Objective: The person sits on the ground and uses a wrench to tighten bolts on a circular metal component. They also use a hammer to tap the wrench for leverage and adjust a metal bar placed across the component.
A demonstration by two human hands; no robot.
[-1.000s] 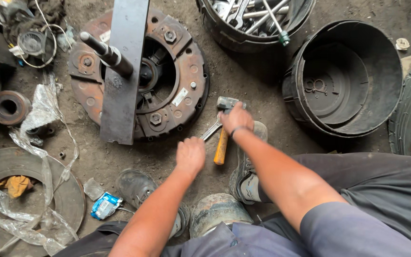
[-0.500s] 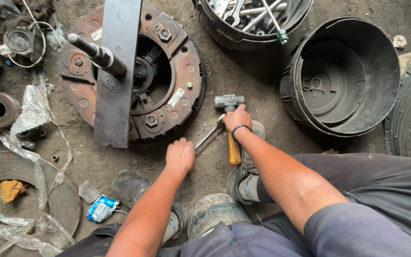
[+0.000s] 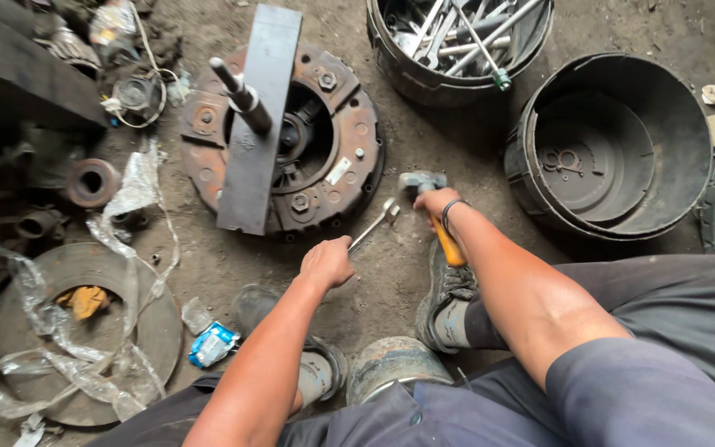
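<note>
A: Right hand (image 3: pixel 434 201)?
B: Closed around the orange-handled hammer (image 3: pixel 436 217), just right of the rusty clutch pressure plate (image 3: pixel 337 136).
A: Left hand (image 3: pixel 326 263)?
B: Closed on the wrench (image 3: pixel 374 223), just below that plate, on the floor.

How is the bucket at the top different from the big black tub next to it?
The bucket is full of metal tools; the tub holds none, so its ribbed bottom shows. The bucket looks narrower and is cut off by the picture's top edge, while the tub looks wider and shows whole. The tub lies nearer the right hand, which grips a hammer. Both are round, dark and stand open on the dirty floor.
</note>
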